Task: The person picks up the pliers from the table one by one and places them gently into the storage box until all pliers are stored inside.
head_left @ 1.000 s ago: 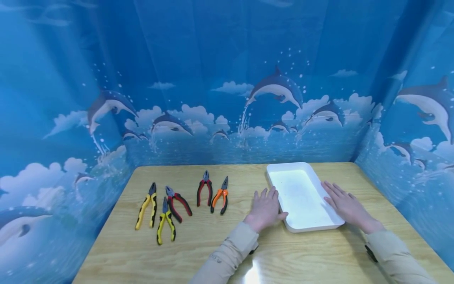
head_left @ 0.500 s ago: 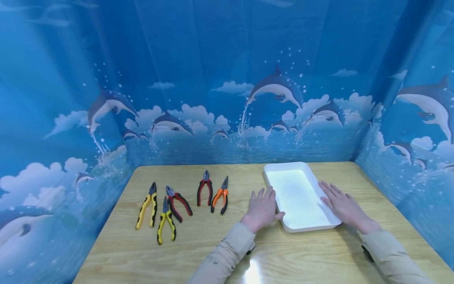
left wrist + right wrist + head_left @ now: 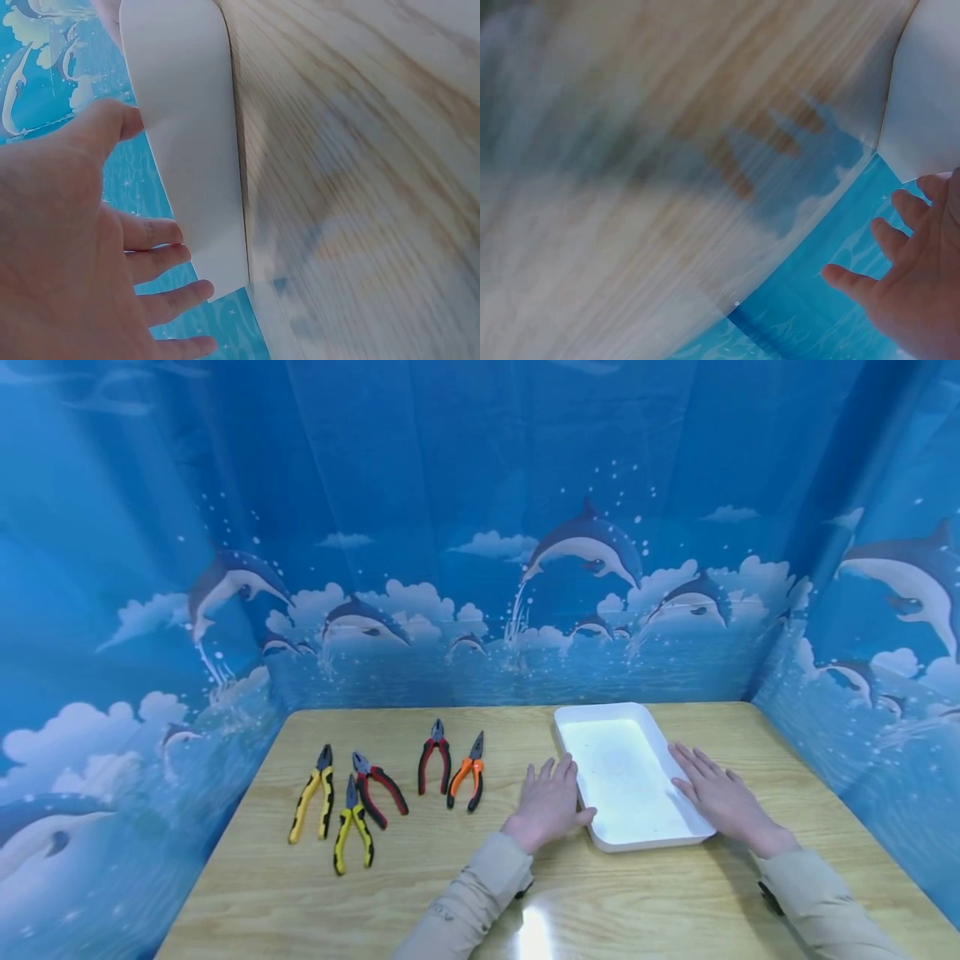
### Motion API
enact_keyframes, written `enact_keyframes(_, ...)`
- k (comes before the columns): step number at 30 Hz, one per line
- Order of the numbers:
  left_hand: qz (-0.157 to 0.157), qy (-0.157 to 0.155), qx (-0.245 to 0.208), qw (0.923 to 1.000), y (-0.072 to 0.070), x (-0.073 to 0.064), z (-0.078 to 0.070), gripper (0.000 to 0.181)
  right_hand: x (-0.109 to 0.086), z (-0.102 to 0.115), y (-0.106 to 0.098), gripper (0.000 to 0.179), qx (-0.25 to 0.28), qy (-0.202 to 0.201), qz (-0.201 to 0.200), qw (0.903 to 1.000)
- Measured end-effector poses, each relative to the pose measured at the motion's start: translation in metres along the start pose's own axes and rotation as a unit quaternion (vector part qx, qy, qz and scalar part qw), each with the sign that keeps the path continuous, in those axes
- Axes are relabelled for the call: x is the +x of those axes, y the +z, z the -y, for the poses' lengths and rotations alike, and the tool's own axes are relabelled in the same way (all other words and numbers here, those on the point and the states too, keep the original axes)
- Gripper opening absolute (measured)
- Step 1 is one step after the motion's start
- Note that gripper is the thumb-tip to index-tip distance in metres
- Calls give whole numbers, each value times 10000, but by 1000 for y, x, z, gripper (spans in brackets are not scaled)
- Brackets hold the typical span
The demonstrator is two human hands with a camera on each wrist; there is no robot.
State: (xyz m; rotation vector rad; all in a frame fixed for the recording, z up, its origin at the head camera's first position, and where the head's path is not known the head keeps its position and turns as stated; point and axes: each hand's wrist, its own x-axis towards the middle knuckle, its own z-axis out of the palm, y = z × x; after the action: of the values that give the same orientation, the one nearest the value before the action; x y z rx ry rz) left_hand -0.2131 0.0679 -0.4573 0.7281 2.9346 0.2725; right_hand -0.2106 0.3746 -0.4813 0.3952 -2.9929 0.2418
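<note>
On the right half of the tabletop (image 3: 637, 902) lay the white tray (image 3: 626, 781), its long axis running from near to far, the far end slanting left, close to the back edge. Its white floor showed whole. The left hand (image 3: 549, 802) flanked its left wall, fingers straight and spread; the right hand (image 3: 722, 795) lined the opposite wall, fingers straight, slightly apart. Leftward, wood stretched to orange-handled pliers (image 3: 476, 766).
</note>
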Motion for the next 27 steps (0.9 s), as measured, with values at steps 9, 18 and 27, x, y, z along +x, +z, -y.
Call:
enact_keyframes(9,-3,-1,-7,10000,-2,-4,3,82,0,4,2,58,-50,-111,-126,9998)
enact_keyframes(18,12,-28,-60,10000,-2,-6,7,81,1,10,1,59,-39,-26,28,10000)
enact_keyframes(27,-1,-49,-136,9999,-1,-7,12,82,2,17,3,61,-46,9,11,10000)
